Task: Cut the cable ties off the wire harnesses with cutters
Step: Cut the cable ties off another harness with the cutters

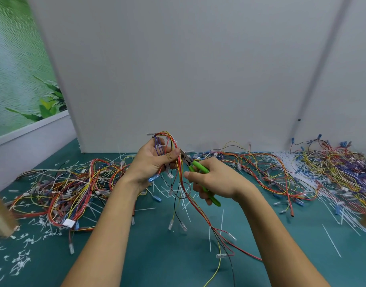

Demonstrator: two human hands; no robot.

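My left hand (pixel 155 162) grips a wire harness (pixel 195 206) of red, yellow, black and purple wires, held up above the green table (pixel 157 255). Its strands hang down toward me, with a white cable tie (pixel 209 238) still around them lower down. My right hand (pixel 215 181) holds green-handled cutters (pixel 195 165). The cutter jaws point up-left and touch the wires right beside my left thumb. The jaw tips are partly hidden among the strands.
A pile of harnesses (pixel 68 189) lies at the left and another pile (pixel 323 170) at the right. Cut white tie pieces (pixel 20 257) litter the table, with long tie strips (pixel 331 241) at the right. A white wall panel (pixel 198 69) stands close behind.
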